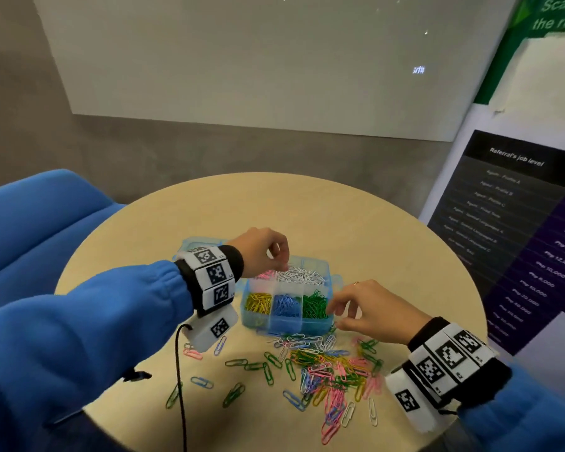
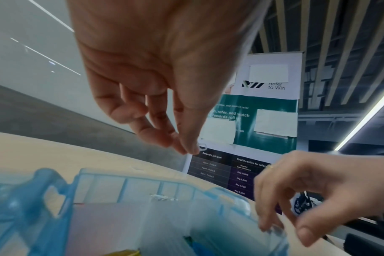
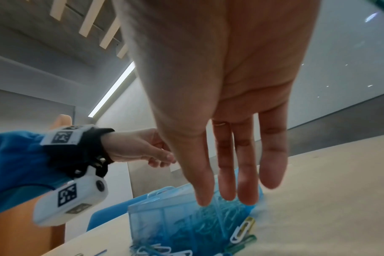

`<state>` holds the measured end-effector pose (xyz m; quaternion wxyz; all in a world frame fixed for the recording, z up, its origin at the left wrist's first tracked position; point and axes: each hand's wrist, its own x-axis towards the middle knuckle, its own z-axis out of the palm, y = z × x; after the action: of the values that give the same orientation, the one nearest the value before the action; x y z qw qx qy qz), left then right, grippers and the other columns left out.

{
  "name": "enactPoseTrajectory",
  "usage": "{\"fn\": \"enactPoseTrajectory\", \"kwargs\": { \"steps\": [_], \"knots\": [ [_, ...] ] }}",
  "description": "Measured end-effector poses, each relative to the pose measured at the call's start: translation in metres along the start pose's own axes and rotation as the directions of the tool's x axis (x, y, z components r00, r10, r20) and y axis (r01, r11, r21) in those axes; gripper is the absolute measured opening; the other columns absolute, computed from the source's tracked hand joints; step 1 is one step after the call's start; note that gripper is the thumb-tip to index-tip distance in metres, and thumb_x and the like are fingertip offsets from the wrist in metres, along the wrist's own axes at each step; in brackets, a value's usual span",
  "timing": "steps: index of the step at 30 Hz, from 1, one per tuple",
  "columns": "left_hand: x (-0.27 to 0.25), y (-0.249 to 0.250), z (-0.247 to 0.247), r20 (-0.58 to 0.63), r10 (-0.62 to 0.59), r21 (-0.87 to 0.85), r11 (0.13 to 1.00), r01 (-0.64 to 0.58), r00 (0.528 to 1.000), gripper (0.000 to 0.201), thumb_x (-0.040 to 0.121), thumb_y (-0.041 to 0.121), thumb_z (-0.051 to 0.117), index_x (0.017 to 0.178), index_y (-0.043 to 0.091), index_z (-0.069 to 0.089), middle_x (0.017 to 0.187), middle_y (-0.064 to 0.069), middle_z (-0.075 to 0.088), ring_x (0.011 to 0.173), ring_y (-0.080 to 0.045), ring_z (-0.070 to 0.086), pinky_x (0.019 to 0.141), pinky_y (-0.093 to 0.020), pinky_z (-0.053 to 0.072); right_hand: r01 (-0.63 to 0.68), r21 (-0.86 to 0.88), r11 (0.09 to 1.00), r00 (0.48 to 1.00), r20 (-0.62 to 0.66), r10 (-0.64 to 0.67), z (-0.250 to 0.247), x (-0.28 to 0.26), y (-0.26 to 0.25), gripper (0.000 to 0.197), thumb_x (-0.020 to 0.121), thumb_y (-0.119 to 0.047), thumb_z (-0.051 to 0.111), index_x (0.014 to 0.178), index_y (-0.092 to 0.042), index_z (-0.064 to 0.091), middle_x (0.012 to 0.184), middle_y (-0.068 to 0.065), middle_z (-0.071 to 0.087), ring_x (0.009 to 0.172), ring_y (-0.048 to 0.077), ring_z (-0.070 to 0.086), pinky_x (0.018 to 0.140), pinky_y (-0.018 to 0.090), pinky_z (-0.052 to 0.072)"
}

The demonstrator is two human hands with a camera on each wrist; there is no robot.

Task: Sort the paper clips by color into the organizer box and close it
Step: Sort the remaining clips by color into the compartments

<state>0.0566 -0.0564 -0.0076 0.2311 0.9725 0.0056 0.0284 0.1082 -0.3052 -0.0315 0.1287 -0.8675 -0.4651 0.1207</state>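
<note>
While lid open, organizer box (image 1: 320,324) holds sorted clips: white, pink, yellow, blue, green.

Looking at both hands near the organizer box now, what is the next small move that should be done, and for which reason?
Probably the left hand should let go of the white clip pinched at its fingertips: it hovers over the organizer box, near the compartment of white clips. The right hand, open by the green compartment, seems empty, so it could return to the loose pile.

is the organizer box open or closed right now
Open. The organizer box shows its white, yellow, blue and green compartments from above, nothing covering them, and the left hand hovers directly over the white section.
</note>
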Motion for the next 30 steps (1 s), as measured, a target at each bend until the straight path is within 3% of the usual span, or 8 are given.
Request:
{"fn": "enactPoseTrajectory", "kwargs": {
  "steps": [3, 5, 10, 13, 17, 20, 23, 30],
  "knots": [
    [0.001, -0.001, 0.005, -0.059, -0.017, -0.069, 0.998, 0.013, 0.998, 0.039, 0.09, 0.034, 0.065, 0.126, 0.022, 0.059, 0.126, 0.003, 0.061, 0.096, -0.015, 0.06, 0.079, -0.025, 0.047, -0.01, 0.023, 1.0, 1.0, -0.02, 0.01, 0.001, -0.007, 0.002, 0.023, 0.088, -0.028, 0.067, 0.111, -0.03, 0.067, 0.092, -0.012, 0.064, 0.075, 0.003, 0.061, 0.072, 0.023, 0.052],
    [-0.009, 0.004, 0.003, -0.078, -0.005, -0.09, 0.996, -0.002, 0.997, 0.049, 0.091, 0.038, 0.062, 0.136, 0.021, 0.05, 0.132, 0.004, 0.055, 0.103, -0.017, 0.061, 0.085, -0.029, 0.048, -0.008, 0.024, 1.0, 0.998, -0.056, 0.009, -0.001, -0.013, 0.004, 0.018, 0.089, -0.028, 0.067, 0.107, -0.029, 0.067, 0.091, -0.011, 0.065, 0.075, 0.004, 0.062, 0.072, 0.024, 0.052],
    [-0.057, 0.013, 0.006, 0.14, 0.028, 0.062, 0.997, -0.037, 0.99, 0.011, 0.088, 0.036, 0.067, 0.098, 0.035, 0.065, 0.097, 0.019, 0.064, 0.084, -0.006, 0.062, 0.077, -0.027, 0.05, 0.019, 0.058, 0.998, 0.999, -0.037, -0.017, 0.002, -0.027, 0.004, 0.008, 0.088, -0.017, 0.068, 0.09, -0.021, 0.074, 0.086, -0.016, 0.067, 0.079, 0.002, 0.063, 0.067, 0.009, 0.045],
    [-0.079, 0.01, 0.02, 0.166, 0.037, 0.222, 0.972, -0.074, 0.985, 0.021, 0.09, 0.036, 0.063, 0.111, 0.038, 0.063, 0.11, 0.019, 0.057, 0.087, 0.0, 0.051, 0.081, -0.026, 0.047, 0.041, 0.065, 0.997, 0.998, 0.039, -0.043, 0.012, -0.028, 0.0, 0.024, 0.09, -0.011, 0.065, 0.109, -0.021, 0.074, 0.1, -0.009, 0.07, 0.086, -0.001, 0.061, 0.074, 0.01, 0.048],
    [-0.087, 0.019, 0.038, 0.161, 0.16, 0.176, 0.966, -0.188, 0.974, 0.028, 0.097, 0.027, 0.054, 0.124, 0.033, 0.06, 0.122, 0.014, 0.055, 0.103, -0.003, 0.053, 0.09, -0.025, 0.045, 0.042, -0.039, 0.998, 0.995, 0.097, -0.038, 0.015, -0.02, -0.002, 0.035, 0.092, -0.008, 0.06, 0.122, -0.024, 0.068, 0.108, -0.002, 0.07, 0.088, 0.004, 0.06, 0.084, 0.02, 0.049],
    [-0.087, 0.031, 0.054, 0.273, 0.225, 0.211, 0.935, -0.286, 0.935, 0.042, 0.099, 0.02, 0.05, 0.14, 0.029, 0.048, 0.14, 0.011, 0.047, 0.127, -0.009, 0.044, 0.105, -0.026, 0.038, 0.076, -0.1, 0.992, 0.99, 0.128, -0.063, 0.018, -0.013, -0.004, 0.031, 0.09, -0.011, 0.064, 0.117, -0.025, 0.07, 0.107, -0.001, 0.071, 0.081, 0.005, 0.059, 0.077, 0.021, 0.048],
    [-0.086, 0.037, 0.065, 0.352, 0.24, 0.278, 0.896, -0.346, 0.905, 0.052, 0.099, 0.013, 0.049, 0.147, 0.027, 0.036, 0.15, 0.009, 0.037, 0.135, -0.013, 0.035, 0.109, -0.034, 0.036, 0.078, -0.162, 0.984, 0.991, 0.116, -0.059, 0.024, -0.01, -0.007, 0.029, 0.087, -0.025, 0.07, 0.116, -0.027, 0.071, 0.099, -0.003, 0.071, 0.082, 0.01, 0.062, 0.074, 0.025, 0.049],
    [-0.096, 0.027, 0.064, 0.364, 0.241, 0.29, 0.889, -0.356, 0.899, 0.035, 0.099, 0.022, 0.049, 0.134, 0.029, 0.054, 0.144, 0.015, 0.041, 0.131, -0.009, 0.039, 0.099, -0.03, 0.043, 0.109, -0.198, 0.974, 0.993, 0.056, -0.099, 0.029, -0.011, 0.001, 0.015, 0.086, -0.033, 0.068, 0.099, -0.027, 0.073, 0.092, -0.009, 0.068, 0.073, 0.003, 0.049, 0.059, 0.021, 0.037]
  ]
}}
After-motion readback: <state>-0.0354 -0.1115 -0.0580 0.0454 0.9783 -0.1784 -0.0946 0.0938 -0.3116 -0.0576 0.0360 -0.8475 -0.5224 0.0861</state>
